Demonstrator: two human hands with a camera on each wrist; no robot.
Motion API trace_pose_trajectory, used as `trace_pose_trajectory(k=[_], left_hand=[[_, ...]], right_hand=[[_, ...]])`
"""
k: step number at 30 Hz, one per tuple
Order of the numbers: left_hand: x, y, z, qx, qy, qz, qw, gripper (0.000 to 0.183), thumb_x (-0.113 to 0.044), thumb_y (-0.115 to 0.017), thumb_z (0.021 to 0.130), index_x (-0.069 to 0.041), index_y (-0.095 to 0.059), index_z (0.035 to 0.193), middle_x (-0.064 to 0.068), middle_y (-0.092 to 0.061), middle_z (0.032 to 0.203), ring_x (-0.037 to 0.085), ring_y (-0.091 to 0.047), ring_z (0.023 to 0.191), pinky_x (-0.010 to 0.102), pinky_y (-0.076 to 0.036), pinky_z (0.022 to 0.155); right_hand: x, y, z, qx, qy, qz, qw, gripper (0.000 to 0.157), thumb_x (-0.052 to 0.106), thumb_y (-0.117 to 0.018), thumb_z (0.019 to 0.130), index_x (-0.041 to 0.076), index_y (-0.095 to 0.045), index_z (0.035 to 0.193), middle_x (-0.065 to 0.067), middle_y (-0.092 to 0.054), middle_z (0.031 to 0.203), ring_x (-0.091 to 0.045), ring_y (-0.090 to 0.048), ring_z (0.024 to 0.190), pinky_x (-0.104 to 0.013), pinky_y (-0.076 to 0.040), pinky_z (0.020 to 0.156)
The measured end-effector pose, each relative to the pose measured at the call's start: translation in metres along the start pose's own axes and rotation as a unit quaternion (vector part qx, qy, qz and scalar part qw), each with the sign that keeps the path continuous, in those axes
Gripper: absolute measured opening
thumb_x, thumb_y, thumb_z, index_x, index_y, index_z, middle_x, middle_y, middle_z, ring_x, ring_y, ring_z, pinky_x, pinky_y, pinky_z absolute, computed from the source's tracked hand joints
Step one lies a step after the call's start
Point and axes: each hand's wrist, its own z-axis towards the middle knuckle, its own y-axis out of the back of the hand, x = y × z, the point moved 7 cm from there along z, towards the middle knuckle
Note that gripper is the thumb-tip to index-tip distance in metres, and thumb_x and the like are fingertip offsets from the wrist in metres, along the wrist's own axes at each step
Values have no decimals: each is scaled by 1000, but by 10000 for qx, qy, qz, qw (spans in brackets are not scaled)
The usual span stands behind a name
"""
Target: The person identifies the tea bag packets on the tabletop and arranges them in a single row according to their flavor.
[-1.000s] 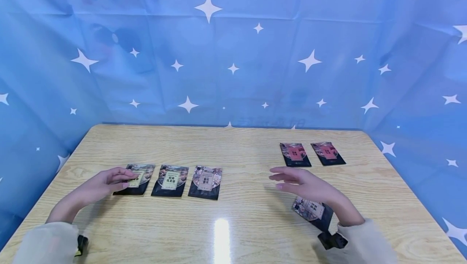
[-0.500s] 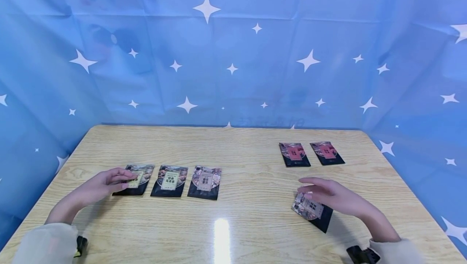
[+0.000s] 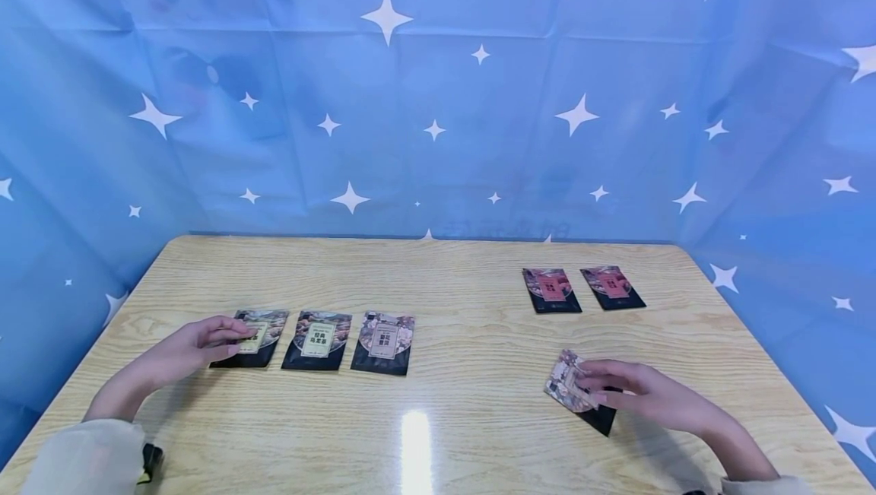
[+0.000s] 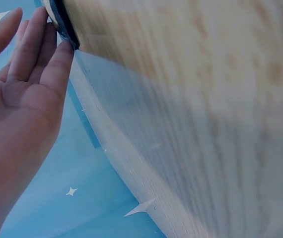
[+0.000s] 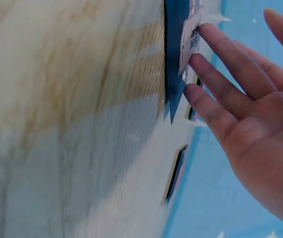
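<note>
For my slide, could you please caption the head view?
Left fingers at one packet, right fingers at another, four more lying flat.

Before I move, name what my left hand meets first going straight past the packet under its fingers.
Probably the middle packet in that row; how high the left hand sits is unclear.

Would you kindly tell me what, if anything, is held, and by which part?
Nothing appears gripped: the left hand touches a rectangular black yellow-labelled packet; the right hand touches a rectangular black pink-labelled packet.

I'm in a curtained booth (image 3: 787, 176): blue star-printed cloth (image 3: 417, 99) hangs round the far corners of my wood-grained worktop (image 3: 472, 282).
</note>
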Motion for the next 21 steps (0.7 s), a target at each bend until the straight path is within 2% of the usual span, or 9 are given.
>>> trace_pose_trajectory(k=[6, 10, 14, 17, 21], left_hand=[[-1, 0, 0, 5, -46, 50, 10000, 39, -12, -48, 96, 12, -38, 124, 36, -38, 129, -15, -44, 100, 25, -47, 78], [0, 0, 0, -3, -6, 6, 10000, 39, -13, -49, 96, 12, -39, 124, 35, -38, 129, -14, -45, 100, 26, -47, 79], [1, 0, 0, -16, 45, -2, 10000, 39, -14, -50, 95, 11, -39, 124, 34, -39, 130, -11, -47, 101, 28, -47, 80], [1, 0, 1, -13, 53, 38, 10000, 40, -14, -50, 95, 10, -39, 125, 33, -40, 129, -8, -48, 102, 28, -47, 80], [0, 0, 0, -10, 39, 88, 10000, 41, -14, -50, 95, 10, -39, 126, 33, -40, 129, -7, -49, 103, 26, -47, 79]], right_hand=[[6, -5, 9, -225, -46, -645, 9977, 42, 13, -42, 98, -3, -36, 137, -31, -36, 134, 7, -41, 116, -20, -43, 86], [11, -9, 19, -347, -73, -1099, 9933, 42, 18, -44, 98, 4, -39, 137, -23, -39, 136, 0, -40, 119, -23, -42, 87], [14, -13, 29, -412, -192, -1296, 9905, 43, 22, -45, 98, 8, -40, 138, -18, -42, 136, -24, -36, 126, -24, -42, 87], [17, -17, 35, -379, -190, -1223, 9916, 44, 22, -44, 98, 7, -38, 139, -20, -38, 138, -41, -26, 128, -26, -42, 89], [22, -22, 45, -330, -98, -1221, 9919, 45, 20, -44, 98, 5, -37, 139, -24, -31, 141, -45, -19, 130, -38, -40, 94]])
